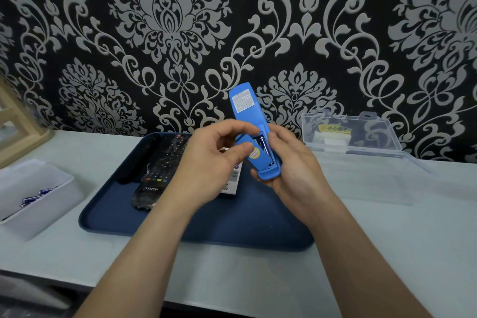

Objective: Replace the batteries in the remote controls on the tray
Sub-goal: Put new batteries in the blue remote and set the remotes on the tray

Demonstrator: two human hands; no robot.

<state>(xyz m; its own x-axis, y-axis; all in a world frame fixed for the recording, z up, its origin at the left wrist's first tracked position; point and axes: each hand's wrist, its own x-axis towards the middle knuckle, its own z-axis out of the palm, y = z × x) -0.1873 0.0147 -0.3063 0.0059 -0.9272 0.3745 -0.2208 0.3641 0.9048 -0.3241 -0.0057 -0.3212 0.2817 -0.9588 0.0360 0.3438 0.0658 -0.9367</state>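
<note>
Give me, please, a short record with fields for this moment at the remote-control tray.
Left hand: pinches the blue battery cover with yellow sticker, partly off the compartment
Right hand: grips the lower end of the blue plastic remote control, back facing the camera
Compartment: one blue-purple battery shows
Tray: dark blue tray holding a black remote control
Left of tray: white plastic bin with loose batteries
Right of tray: clear plastic box, lid open
</note>
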